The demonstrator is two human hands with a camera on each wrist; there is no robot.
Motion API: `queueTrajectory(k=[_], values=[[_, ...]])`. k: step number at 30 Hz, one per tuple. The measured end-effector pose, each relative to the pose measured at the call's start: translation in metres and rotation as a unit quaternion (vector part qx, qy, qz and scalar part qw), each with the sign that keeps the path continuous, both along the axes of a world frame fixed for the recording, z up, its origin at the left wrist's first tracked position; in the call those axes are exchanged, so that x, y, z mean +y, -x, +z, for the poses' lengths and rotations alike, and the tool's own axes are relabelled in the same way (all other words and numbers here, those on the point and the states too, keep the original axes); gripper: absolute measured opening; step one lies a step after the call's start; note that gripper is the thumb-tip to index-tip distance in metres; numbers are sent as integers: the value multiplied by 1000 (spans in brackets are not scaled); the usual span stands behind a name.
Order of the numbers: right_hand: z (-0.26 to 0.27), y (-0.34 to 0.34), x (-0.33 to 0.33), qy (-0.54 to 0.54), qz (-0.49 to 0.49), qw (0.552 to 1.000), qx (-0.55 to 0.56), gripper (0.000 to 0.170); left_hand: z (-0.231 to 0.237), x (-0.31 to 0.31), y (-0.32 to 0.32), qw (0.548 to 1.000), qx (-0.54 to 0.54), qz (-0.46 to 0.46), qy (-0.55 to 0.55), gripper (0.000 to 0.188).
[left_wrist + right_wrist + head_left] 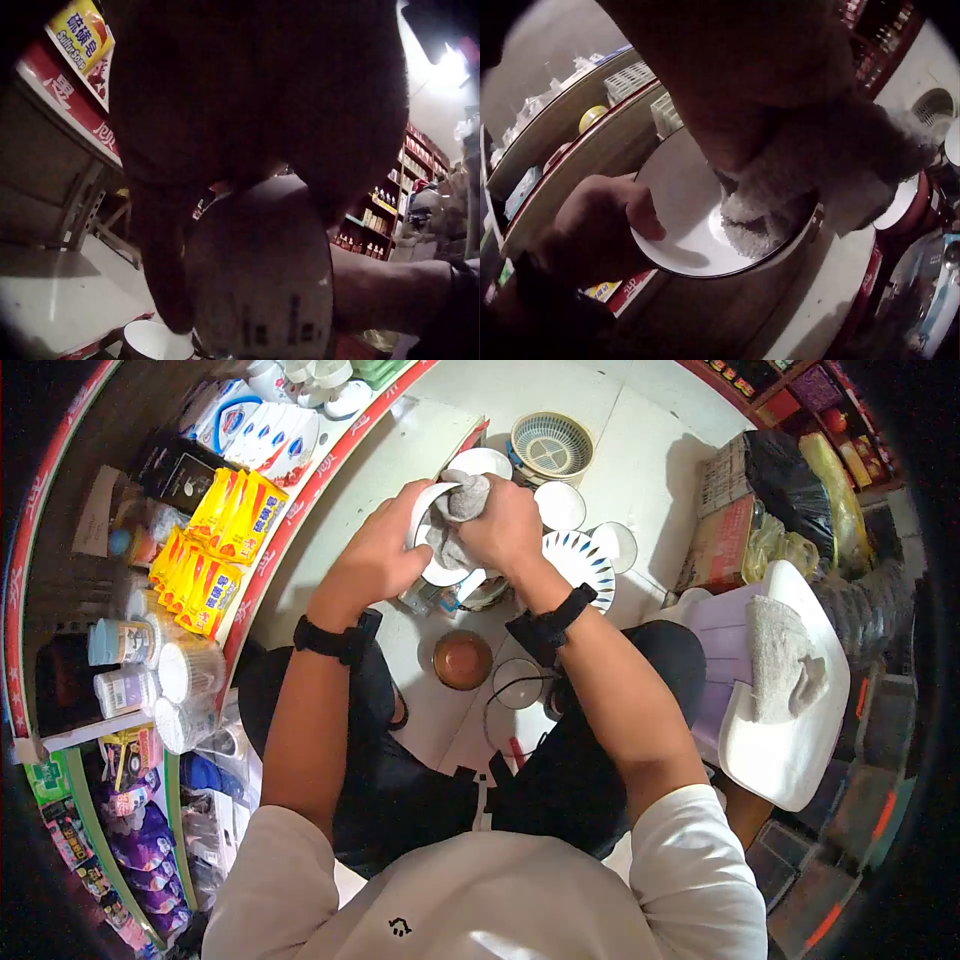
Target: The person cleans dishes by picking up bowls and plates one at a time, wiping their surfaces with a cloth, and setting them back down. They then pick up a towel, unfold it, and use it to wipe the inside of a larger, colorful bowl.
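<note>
My left hand grips a white bowl with a thin dark rim; in the right wrist view its thumb lies over the inside edge. The bowl is held tilted above the floor, its inner side facing my right hand. A bunched grey cloth is in my right hand, and part of it presses against the bowl's inside. In the left wrist view the bowl's outer side shows dark printed marks. Beneath the hands, other dishes are partly hidden.
On the floor are a round basket, a small white bowl, a blue-patterned plate and a brown bowl. Shelves with yellow soap packs stand left. At right, a grey cloth hangs over a white plastic seat.
</note>
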State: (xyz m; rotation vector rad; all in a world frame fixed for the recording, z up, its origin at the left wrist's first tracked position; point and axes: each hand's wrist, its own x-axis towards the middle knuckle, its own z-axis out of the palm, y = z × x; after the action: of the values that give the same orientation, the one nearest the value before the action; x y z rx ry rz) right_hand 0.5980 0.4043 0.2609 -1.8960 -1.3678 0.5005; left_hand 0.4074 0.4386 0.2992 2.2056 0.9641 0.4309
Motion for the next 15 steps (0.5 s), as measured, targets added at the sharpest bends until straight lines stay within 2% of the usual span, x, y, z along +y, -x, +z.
queueTrajectory(k=[1,2,3,4,5,6,7,8,11,13,15], values=[[0,0,0,2,0,999,-33,37,-7,-4,-2,1000,2,2,2,81],[2,-4,1,-8,-6,1000,-2,41,-18,-10,-8,996,-54,73,-25,81],[-2,-7,5,-5,-37,998,53,48,-24,-17,-16,982,-109,142,-53,80],[-16,-8,13,31,-59,986,152,42,-10,-29,-25,972,-149,179,25,81],[-30,-10,20,65,-81,963,250,37,-14,-31,-33,973,-149,177,25,81],[-27,-6,19,64,-83,962,251,37,-21,-32,-40,967,-183,175,-24,79],[-20,3,15,54,-107,893,433,34,-21,-33,-46,958,-217,174,-72,78],[-12,11,11,43,-126,790,599,31,-20,-35,-48,957,-190,165,-143,74],[8,22,4,103,-146,774,607,40,-22,-26,-45,954,-199,173,-142,73],[-19,20,14,71,-118,788,600,42,-8,-30,-41,963,-181,169,-103,73],[-38,12,21,71,-67,893,438,46,1,-37,-39,974,-125,170,-83,70]])
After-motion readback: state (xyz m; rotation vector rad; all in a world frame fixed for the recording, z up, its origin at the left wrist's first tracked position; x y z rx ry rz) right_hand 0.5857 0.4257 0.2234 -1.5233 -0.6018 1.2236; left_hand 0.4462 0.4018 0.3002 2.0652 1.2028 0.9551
